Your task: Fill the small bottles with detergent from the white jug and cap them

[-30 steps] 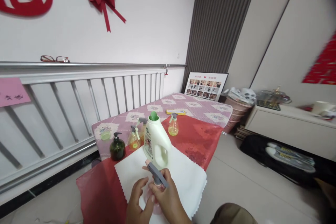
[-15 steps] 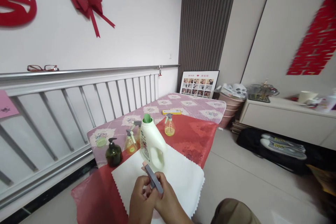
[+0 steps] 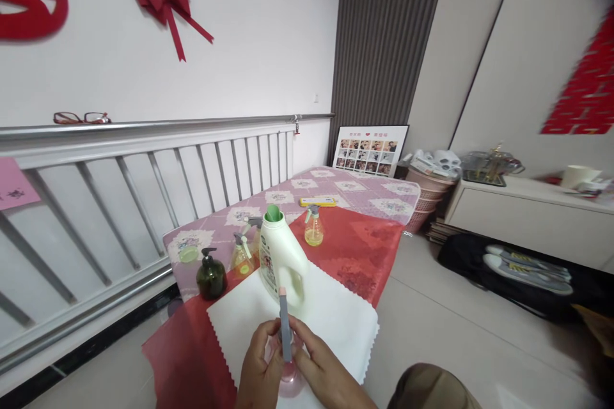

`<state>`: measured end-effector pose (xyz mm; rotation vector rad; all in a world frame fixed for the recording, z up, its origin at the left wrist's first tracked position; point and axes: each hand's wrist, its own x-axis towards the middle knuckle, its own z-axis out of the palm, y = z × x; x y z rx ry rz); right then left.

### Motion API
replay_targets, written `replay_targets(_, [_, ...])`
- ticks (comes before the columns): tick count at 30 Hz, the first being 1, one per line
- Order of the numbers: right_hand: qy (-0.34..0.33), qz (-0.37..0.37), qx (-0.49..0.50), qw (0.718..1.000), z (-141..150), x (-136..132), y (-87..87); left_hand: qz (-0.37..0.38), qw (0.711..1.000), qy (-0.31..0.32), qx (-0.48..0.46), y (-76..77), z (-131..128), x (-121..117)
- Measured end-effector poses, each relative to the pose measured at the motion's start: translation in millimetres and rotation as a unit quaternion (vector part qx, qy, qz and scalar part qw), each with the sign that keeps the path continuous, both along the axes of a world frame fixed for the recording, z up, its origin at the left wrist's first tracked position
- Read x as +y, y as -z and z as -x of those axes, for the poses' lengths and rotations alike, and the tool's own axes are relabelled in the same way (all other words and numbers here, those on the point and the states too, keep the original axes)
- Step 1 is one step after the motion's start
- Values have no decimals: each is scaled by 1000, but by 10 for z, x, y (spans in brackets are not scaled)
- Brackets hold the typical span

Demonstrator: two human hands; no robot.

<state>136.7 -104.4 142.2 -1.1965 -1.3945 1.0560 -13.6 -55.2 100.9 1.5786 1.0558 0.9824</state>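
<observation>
left hand [image 3: 260, 361] and right hand [image 3: 327, 367] both grasp pink spray bottle [image 3: 290, 386] at neck, over white mat [image 3: 338, 316], near jug [image 3: 284, 252]. looks like i'm adjusting grey spray head [image 3: 284, 329]; next turn calls for steady bottle, straight collar.

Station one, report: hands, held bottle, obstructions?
Left hand, right hand on pink spray bottle. Gray spray head between fingers. Pale jug just beyond.
</observation>
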Motion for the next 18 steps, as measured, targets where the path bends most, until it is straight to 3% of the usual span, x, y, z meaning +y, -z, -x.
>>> replay_targets(5, [10,1,-40,999,14,-14,5,29,999,17,-43,93,-1,-17])
replay_targets(10, [-2,10,-64,998,2,27,49,55,995,9,-78,62,-16,-82])
replay_targets(14, [0,1,-82,997,5,57,106,51,995,11,-84,27,-14,-111])
replay_targets(18, [16,-8,-78,997,21,76,211,38,996,8,-82,114,-15,-127])
